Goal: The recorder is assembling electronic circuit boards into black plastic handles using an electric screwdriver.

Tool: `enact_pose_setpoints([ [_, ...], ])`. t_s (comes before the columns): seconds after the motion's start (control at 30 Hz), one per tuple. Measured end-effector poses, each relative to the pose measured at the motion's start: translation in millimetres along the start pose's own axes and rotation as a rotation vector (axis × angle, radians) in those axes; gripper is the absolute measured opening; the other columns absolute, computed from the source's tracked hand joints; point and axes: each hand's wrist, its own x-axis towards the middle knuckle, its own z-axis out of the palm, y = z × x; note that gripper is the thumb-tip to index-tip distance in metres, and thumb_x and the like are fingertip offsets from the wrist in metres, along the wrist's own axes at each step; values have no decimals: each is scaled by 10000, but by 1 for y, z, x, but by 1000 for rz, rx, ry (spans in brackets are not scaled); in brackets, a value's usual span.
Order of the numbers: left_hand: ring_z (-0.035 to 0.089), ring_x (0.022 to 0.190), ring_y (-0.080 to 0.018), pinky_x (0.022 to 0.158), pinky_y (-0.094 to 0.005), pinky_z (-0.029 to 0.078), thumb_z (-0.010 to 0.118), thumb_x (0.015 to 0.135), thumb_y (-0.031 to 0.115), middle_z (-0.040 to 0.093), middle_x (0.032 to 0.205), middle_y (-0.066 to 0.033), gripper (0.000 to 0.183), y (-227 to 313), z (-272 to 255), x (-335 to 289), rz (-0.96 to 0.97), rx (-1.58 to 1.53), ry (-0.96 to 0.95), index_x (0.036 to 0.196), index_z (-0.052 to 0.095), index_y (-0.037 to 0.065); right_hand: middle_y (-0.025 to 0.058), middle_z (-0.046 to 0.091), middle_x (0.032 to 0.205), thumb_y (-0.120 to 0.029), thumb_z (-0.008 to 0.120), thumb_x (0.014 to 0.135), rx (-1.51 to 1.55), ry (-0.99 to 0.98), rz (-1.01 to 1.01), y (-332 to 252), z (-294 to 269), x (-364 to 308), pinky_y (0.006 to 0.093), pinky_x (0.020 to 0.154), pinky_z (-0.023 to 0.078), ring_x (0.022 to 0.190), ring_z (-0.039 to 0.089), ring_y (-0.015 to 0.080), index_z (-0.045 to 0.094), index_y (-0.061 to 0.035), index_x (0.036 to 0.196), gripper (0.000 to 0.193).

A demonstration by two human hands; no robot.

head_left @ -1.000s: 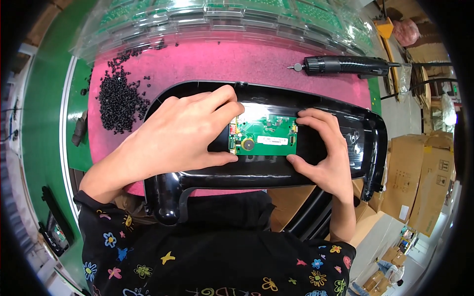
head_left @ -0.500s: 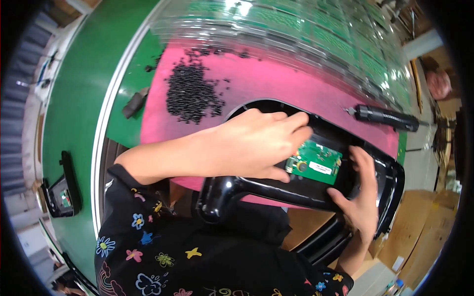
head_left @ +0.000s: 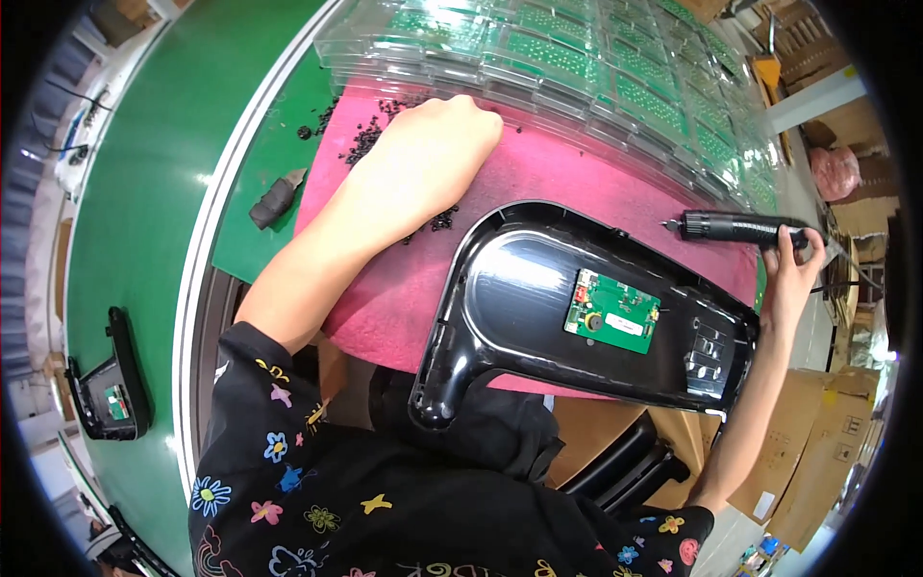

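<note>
My left hand (head_left: 433, 149) is over the pile of small black screws (head_left: 363, 141) on the pink mat, knuckles up. Its fingers curl in a closed shape, their tips hidden beneath, so whatever they pinch does not show. At the right, my right hand (head_left: 796, 269) closes its fingers on the rear end of a black electric screwdriver (head_left: 735, 227), which lies with its tip pointing left. Between my arms rests a black plastic housing (head_left: 519, 356), open side up, with a handle-like leg at its near left. Inside it sits a green circuit board (head_left: 615, 313) with a white label.
Clear plastic trays (head_left: 577, 67) holding green boards are stacked along the mat's far side. A dark wrapped object (head_left: 277, 200) lies left of the pink mat (head_left: 385, 327). Another housing with a board (head_left: 111, 385) rests on the green surface at far left. Cardboard boxes (head_left: 817, 452) stand at lower right.
Both hands have left the housing and board. My left hand has moved up and left to the screws, my right hand up and right onto the electric screwdriver.
</note>
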Motion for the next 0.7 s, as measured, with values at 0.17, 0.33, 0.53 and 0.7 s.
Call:
enact_pose_setpoints([
  [0.17,650,741,-363,666,-435,517,637,639,-59,621,664,-190,65,-9,8,0,33,-32,71,661,583,-30,109,603,1009,-121,620,936,352,-109,-222,-48,86,-52,387,907,485,1085,576,255,410,-12,1245,389],
  [0.33,635,736,-389,671,-442,504,622,639,-58,622,708,-209,91,-18,15,2,13,-35,59,727,627,-32,37,545,841,-235,604,952,791,-435,72,-56,83,-55,411,923,434,834,530,195,512,-60,1122,261],
  [0.53,650,671,-141,679,-284,526,687,705,-11,675,724,-91,155,24,-10,20,148,-735,33,859,682,-33,-27,469,758,-257,662,899,1076,-515,-116,-97,82,-114,380,932,322,758,449,118,540,-103,1058,253],
  [0.7,629,876,-109,794,-245,523,694,783,-77,671,931,-62,168,58,-4,8,135,-1413,-228,943,682,-28,-77,489,693,-213,710,845,1188,-663,-133,-119,88,-147,325,834,319,681,471,66,487,-140,1008,286],
])
